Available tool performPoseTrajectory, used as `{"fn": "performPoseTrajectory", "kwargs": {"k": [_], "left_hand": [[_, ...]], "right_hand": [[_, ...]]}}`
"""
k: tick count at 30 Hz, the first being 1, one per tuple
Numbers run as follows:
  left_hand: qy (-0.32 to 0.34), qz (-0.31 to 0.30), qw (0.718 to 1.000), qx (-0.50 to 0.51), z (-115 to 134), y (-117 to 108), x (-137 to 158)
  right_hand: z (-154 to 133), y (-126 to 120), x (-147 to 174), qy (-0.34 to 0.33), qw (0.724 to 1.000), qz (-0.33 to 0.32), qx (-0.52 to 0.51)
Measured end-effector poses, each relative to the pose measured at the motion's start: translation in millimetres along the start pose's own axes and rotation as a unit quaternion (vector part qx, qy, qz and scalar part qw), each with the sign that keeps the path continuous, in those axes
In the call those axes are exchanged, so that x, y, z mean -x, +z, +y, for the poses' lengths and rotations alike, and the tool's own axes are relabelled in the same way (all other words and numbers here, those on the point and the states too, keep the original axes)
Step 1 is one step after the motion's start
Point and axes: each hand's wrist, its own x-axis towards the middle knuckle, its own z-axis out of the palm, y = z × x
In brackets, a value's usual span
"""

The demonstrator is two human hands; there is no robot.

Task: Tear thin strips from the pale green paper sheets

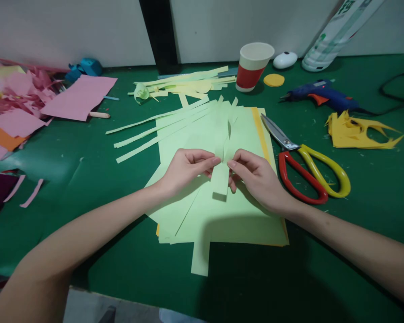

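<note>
Between my two hands is a pale green paper strip (219, 181), raised over a stack of paper sheets. A slit splits its upper part lengthwise, and its lower end is still whole. My left hand (188, 168) pinches the left side of the strip with thumb and fingers. On the other side of the slit, my right hand (256, 177) pinches the right edge. Underneath lie light green paper sheets (249, 224) with some yellow-orange ones showing at the edges. Several cut green strips (138, 150) fan out to the left of the stack.
Scissors (291, 146) with red and yellow handles lie right of the stack. Further right are a blue glue gun (323, 94) with its cord and yellow paper scraps (350, 132). A paper cup (252, 67) stands behind. Pink paper (77, 96) is heaped at left.
</note>
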Motion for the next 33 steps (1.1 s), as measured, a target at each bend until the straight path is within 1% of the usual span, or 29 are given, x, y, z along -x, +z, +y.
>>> {"fn": "performPoseTrajectory", "kwargs": {"k": [3, 6, 9, 14, 20, 23, 29, 33], "left_hand": [[0.0, 0.009, 1.0, -0.006, -0.2, -0.1, -0.3], [-0.014, -0.002, 1.0, -0.01, 0.3, -0.3, 0.2], [-0.02, -0.003, 1.0, -0.005, 0.6, -0.2, 0.9], [-0.016, 0.01, 1.0, -0.007, 1.0, 1.0, 1.7], [0.001, 0.018, 1.0, -0.003, -0.8, 1.2, 1.2], [0.006, 0.024, 1.0, 0.016, -2.9, 0.4, -0.4], [0.007, -0.005, 0.998, 0.055, -3.2, -0.3, -1.8], [-0.002, -0.024, 1.0, 0.004, 0.9, -0.6, 0.4]], "right_hand": [[-1.0, -0.2, -0.9, 0.001, 1.0, 0.01, -0.014], [-1.4, 0.1, -1.1, 0.008, 0.999, 0.018, -0.028], [-0.7, 0.5, -0.2, 0.003, 1.0, 0.009, -0.018], [0.8, 0.4, 0.9, -0.008, 1.0, 0.002, 0.024], [1.7, 0.8, 0.1, -0.015, 1.0, 0.006, 0.011], [1.5, 0.6, -0.6, -0.009, 1.0, 0.011, -0.013], [1.6, 0.4, -1.7, 0.001, 0.999, 0.019, -0.049], [0.4, 0.5, -0.8, 0.002, 0.999, 0.032, -0.035]]}}
